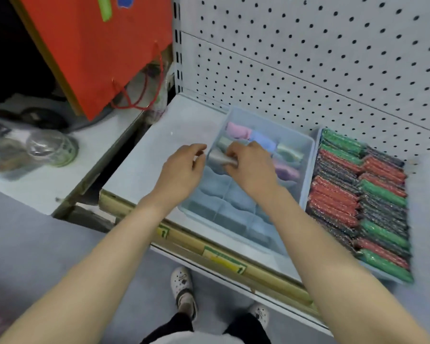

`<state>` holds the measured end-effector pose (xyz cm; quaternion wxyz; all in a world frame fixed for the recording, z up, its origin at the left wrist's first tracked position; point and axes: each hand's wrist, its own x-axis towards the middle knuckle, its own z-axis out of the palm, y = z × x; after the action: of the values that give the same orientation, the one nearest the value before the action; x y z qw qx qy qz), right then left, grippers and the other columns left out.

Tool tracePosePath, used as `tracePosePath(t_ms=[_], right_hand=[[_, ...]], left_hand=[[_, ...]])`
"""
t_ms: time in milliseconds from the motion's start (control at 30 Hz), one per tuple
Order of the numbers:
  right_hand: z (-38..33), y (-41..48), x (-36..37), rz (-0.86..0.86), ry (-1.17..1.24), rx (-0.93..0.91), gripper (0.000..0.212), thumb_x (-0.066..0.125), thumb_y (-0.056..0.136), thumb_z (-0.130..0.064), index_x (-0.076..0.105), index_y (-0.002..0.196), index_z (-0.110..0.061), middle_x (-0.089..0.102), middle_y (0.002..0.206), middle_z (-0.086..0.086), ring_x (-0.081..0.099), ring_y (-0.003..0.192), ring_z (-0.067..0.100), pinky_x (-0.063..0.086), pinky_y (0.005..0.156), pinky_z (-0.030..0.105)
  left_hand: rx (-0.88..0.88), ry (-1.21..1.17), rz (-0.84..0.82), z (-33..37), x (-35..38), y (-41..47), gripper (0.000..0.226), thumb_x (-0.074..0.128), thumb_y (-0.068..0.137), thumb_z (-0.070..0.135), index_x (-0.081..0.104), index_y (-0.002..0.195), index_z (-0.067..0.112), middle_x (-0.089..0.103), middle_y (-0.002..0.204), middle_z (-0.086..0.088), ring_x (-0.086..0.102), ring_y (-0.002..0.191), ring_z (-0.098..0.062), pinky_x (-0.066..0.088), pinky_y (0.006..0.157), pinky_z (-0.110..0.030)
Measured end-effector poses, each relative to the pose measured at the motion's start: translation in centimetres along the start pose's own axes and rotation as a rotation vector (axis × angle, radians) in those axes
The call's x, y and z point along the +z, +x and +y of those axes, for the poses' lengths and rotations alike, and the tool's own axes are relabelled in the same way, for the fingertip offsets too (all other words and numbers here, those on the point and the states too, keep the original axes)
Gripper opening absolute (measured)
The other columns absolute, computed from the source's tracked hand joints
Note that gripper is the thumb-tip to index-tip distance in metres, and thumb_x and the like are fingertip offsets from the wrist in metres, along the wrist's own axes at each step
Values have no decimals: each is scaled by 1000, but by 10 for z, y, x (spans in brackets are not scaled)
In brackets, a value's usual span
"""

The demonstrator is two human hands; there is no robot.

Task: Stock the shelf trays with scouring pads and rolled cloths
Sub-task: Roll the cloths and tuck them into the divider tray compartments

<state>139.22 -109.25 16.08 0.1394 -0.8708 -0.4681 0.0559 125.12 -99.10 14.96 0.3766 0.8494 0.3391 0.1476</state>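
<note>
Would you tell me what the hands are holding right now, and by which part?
The right hand grips a grey rolled cloth at its right end, above the divided translucent tray. The left hand is open beside its left end, apparently not gripping.

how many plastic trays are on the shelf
2: a clear divided plastic tray of rolled cloths under both hands, and a tray packed with scouring pads on its right.

Right hand (252, 165) grips a grey rolled cloth (220, 158) over the divided tray (305, 170).
</note>
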Motion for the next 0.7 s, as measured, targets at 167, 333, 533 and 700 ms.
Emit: tracePosePath(t_ms=[167,333,533,700], right_hand=[[-11,10,-9,-141,-192,-36,24,61,89,-27,66,111,-18,67,100,8,58,104,29,34,65,30],[-16,12,-2,-143,-297,-35,14,60,90,-22,66,101,-16,66,99,8,57,106,27,30,65,29],[-4,3,-12,-185,17,-4,18,66,87,-35,65,85,-17,60,77,0,59,85,26,37,57,32],[42,-44,-66,15,113,62,22,64,90,-31,73,109,-24,75,96,4,67,92,27,52,80,37]], left_hand=[[37,65,-75,0,-2,2,24,39,102,22,60,107,12,60,93,-9,55,87,-27,45,80,-41],[59,71,-75,-1,-1,2,22,38,103,22,58,101,13,58,89,-6,53,82,-24,41,73,-37],[70,149,-70,2,-2,1,20,37,103,21,52,92,13,53,84,-3,51,79,-24,34,66,-35],[125,292,-23,12,1,6,37,46,93,-1,54,129,8,56,120,-19,53,106,-41,43,87,-42]])
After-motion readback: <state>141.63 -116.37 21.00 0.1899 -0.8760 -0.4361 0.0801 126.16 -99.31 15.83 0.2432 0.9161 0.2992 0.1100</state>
